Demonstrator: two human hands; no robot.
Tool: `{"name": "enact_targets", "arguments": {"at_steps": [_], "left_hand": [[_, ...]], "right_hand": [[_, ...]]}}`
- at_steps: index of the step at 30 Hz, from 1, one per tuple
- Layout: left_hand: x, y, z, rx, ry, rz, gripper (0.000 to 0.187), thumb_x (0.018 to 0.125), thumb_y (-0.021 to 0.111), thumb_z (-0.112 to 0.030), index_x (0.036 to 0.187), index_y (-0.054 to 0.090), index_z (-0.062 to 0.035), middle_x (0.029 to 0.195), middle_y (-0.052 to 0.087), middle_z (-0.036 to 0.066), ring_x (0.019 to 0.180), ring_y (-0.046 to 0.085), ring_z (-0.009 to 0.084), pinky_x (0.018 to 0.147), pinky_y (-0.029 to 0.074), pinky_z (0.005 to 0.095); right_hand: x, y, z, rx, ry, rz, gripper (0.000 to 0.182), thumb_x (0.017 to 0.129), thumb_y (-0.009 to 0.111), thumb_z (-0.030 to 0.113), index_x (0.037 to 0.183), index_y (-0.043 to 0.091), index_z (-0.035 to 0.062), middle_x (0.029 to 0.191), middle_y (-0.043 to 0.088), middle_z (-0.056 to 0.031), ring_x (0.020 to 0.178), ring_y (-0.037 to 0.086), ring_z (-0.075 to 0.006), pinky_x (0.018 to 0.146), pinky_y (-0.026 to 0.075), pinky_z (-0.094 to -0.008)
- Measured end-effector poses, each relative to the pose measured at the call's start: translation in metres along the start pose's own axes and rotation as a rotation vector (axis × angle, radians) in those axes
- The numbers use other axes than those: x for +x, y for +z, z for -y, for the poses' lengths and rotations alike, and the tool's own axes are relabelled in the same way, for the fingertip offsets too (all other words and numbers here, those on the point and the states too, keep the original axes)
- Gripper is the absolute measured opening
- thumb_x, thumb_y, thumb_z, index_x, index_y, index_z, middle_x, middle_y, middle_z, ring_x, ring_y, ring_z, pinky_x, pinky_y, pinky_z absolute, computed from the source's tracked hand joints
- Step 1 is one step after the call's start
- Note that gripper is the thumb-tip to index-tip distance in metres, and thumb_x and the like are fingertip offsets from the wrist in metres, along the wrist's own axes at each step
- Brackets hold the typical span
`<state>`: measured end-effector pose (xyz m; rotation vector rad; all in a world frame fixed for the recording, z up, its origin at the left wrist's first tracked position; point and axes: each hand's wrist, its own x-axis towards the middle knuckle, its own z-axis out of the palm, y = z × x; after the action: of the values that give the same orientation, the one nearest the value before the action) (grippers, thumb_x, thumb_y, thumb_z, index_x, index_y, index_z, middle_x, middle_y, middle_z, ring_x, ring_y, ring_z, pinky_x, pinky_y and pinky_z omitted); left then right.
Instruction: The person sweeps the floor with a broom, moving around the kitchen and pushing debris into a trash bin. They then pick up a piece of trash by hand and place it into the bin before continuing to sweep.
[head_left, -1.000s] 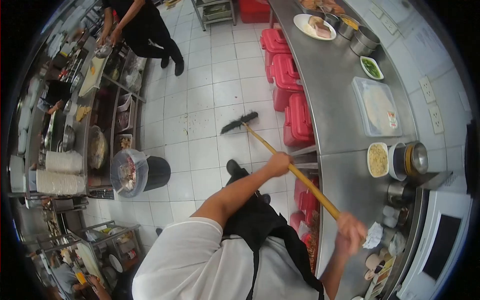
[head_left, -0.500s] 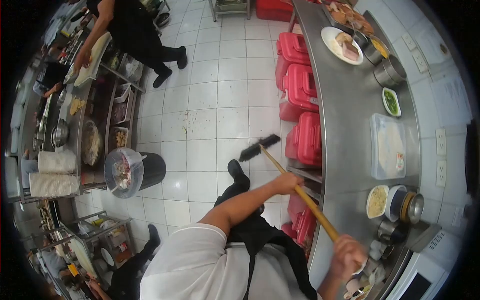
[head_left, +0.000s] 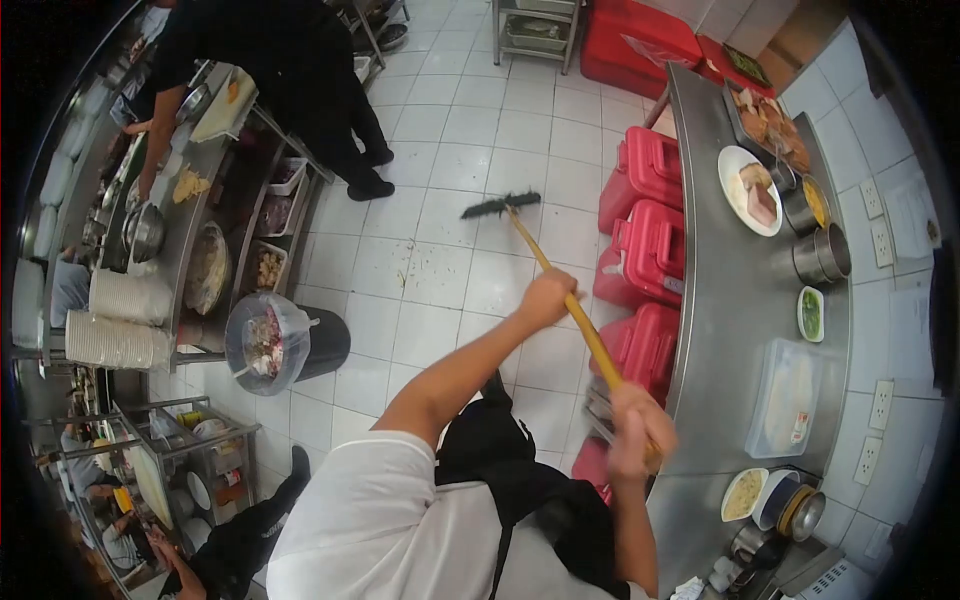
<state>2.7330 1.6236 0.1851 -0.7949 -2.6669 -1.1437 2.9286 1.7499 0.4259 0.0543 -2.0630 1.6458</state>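
Note:
A broom (head_left: pixel 590 335) with a yellow handle slants up and away across the view. My left hand (head_left: pixel 550 297) is closed around the handle partway down. Near its top end, my right hand (head_left: pixel 640 425) grips the same handle. The dark broom head (head_left: pixel 500 205) touches the white tiled floor ahead of me, its bristles spread sideways. To the left of the head and nearer to me, small scattered crumbs and bits (head_left: pixel 415 268) lie on the tiles.
Red lidded bins (head_left: pixel 640 250) line the underside of the steel counter (head_left: pixel 710 400) on my right. A lined trash bin (head_left: pixel 325 340) stands left. A co-worker in black (head_left: pixel 290 80) works at the left counter; another person (head_left: pixel 230 530) is at lower left.
The broom head has moved forward, farther from me, both hands travelling with the handle. My view has shifted, and the co-worker at the left counter stands differently.

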Motion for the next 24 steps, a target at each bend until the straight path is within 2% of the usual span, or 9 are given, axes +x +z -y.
{"name": "enact_targets", "arguments": {"at_steps": [4,8,11,13,14,16,19,21,24], "left_hand": [[-0.027,-0.005,-0.083,-0.283,0.084,0.041,0.027,0.085,0.073,-0.026,0.072,0.062,-0.0063,0.076,0.064,0.015,0.078,0.063,0.0377,0.069,0.050,0.0494],[-0.072,0.049,-0.117,-0.374,0.205,0.381,0.021,0.086,0.070,-0.028,0.082,0.067,-0.0083,0.077,0.066,0.016,0.076,0.065,0.0408,0.067,0.050,0.0534],[-0.073,0.034,-0.128,-0.367,0.249,0.591,0.018,0.085,0.068,-0.027,0.088,0.070,-0.0101,0.079,0.068,0.016,0.081,0.067,0.0401,0.069,0.052,0.0531],[-0.068,0.057,-0.105,-0.369,0.268,0.548,0.022,0.083,0.070,-0.034,0.086,0.071,-0.0120,0.080,0.070,0.016,0.080,0.069,0.0398,0.070,0.053,0.0534],[-0.066,0.064,-0.095,-0.368,0.279,0.536,0.024,0.081,0.070,-0.037,0.086,0.072,-0.0130,0.080,0.071,0.016,0.079,0.069,0.0396,0.071,0.054,0.0536],[-0.054,0.056,-0.063,-0.275,0.263,0.515,0.020,0.080,0.070,-0.033,0.086,0.072,-0.0136,0.083,0.071,0.013,0.081,0.069,0.0379,0.071,0.054,0.0529],[-0.033,0.074,0.002,-0.092,0.198,0.377,0.012,0.080,0.066,-0.020,0.085,0.068,-0.0085,0.080,0.068,0.014,0.081,0.067,0.0384,0.076,0.053,0.0512],[0.000,0.050,0.023,-0.008,-0.021,0.262,0.010,0.078,0.068,-0.014,0.081,0.064,-0.0054,0.082,0.064,0.016,0.085,0.066,0.0379,0.077,0.052,0.0491],[0.065,0.004,0.020,0.050,0.023,0.083,0.013,0.078,0.070,-0.014,0.083,0.063,-0.0043,0.085,0.063,0.016,0.089,0.065,0.0371,0.079,0.052,0.0483]], "right_hand": [[0.004,-0.035,0.074,0.224,-0.046,-0.062,0.031,0.088,0.055,0.008,0.060,0.044,0.0031,0.055,0.048,-0.0085,0.051,0.049,-0.0221,0.054,0.043,-0.0361],[-0.023,-0.066,0.088,0.168,0.018,-0.164,0.034,0.095,0.047,0.011,0.064,0.034,0.0099,0.051,0.036,-0.0031,0.045,0.037,-0.0160,0.050,0.037,-0.0337],[-0.035,-0.075,0.088,0.181,0.013,-0.154,0.033,0.098,0.044,0.014,0.066,0.033,0.0127,0.051,0.033,-0.0013,0.047,0.034,-0.0149,0.053,0.036,-0.0332],[-0.031,-0.066,0.077,0.228,-0.024,-0.247,0.031,0.095,0.044,0.011,0.065,0.035,0.0119,0.050,0.032,-0.0027,0.043,0.035,-0.0157,0.048,0.036,-0.0342],[-0.030,-0.062,0.063,0.248,-0.057,-0.176,0.032,0.094,0.045,0.010,0.064,0.034,0.0118,0.050,0.033,-0.0031,0.043,0.035,-0.0162,0.048,0.036,-0.0344],[-0.025,-0.052,0.027,0.289,-0.123,-0.036,0.033,0.092,0.046,0.010,0.062,0.033,0.0116,0.051,0.035,-0.0038,0.043,0.036,-0.0173,0.047,0.036,-0.0347],[-0.004,-0.019,-0.015,0.258,-0.129,-0.029,0.029,0.090,0.048,0.007,0.062,0.039,0.0066,0.054,0.041,-0.0059,0.049,0.043,-0.0191,0.050,0.037,-0.0336],[0.021,0.001,-0.049,0.222,-0.076,-0.038,0.028,0.091,0.049,0.006,0.064,0.042,0.0030,0.058,0.045,-0.0070,0.053,0.047,-0.0192,0.053,0.038,-0.0326],[0.086,0.026,-0.106,0.211,0.059,0.023,0.031,0.093,0.051,0.006,0.064,0.043,0.0011,0.062,0.048,-0.0075,0.056,0.047,-0.0183,0.057,0.040,-0.0322]]}}
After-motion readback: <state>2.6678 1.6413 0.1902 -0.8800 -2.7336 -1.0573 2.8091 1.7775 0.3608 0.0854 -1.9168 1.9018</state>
